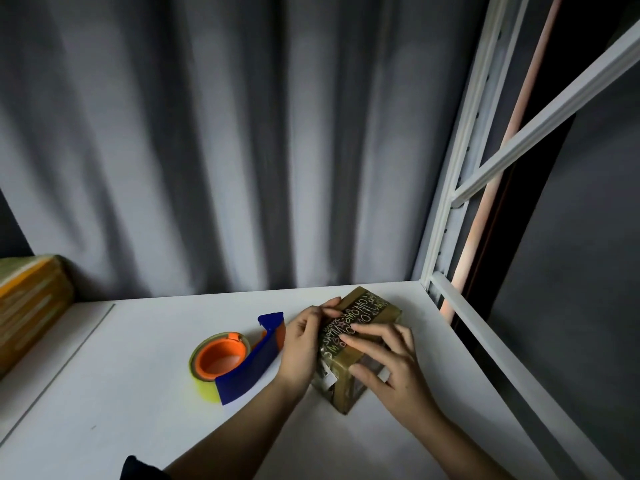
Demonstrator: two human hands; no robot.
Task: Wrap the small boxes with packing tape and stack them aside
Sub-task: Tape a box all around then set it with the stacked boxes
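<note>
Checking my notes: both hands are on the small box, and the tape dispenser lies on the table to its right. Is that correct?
Not quite. The head view shows the tape dispenser lying to the left of the small box, not the right. Both the left hand and the right hand are on the box, on the table.

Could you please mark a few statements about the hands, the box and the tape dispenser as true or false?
1. Both hands, left hand and right hand, touch the small box. True.
2. The tape dispenser is in the right hand. False: it lies on the white table, left of the box.
3. A taped box sits at the far left. True.
4. The small box is held in the air. False: it rests on the table.
</note>
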